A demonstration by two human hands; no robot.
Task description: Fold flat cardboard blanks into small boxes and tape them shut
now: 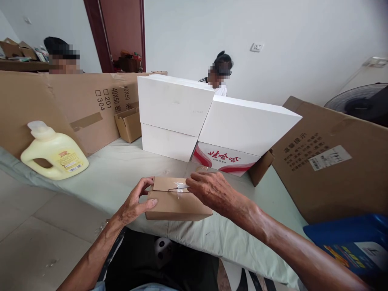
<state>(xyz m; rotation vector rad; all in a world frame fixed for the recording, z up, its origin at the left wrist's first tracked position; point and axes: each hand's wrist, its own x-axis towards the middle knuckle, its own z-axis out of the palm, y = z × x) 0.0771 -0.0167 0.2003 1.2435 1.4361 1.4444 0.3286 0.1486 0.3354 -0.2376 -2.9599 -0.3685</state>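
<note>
A small brown cardboard box [174, 206] lies on the pale green cloth [121, 169] in front of me. My left hand [135, 204] grips the box's left end, thumb on the side, fingers curled at the top edge. My right hand [209, 190] rests on the box's top right, fingers pressed on a strip of clear tape [178, 186] across the flap. A roll of clear tape [202, 169] lies just behind the right hand.
Two white boxes [172, 117] and a tilted white lid [245, 125] over a red-printed carton stand behind. A cream detergent bottle [54, 155] lies at left. Large cardboard sheets [336, 161] flank both sides. Two other people sit beyond. A blue bin [351, 238] sits at right.
</note>
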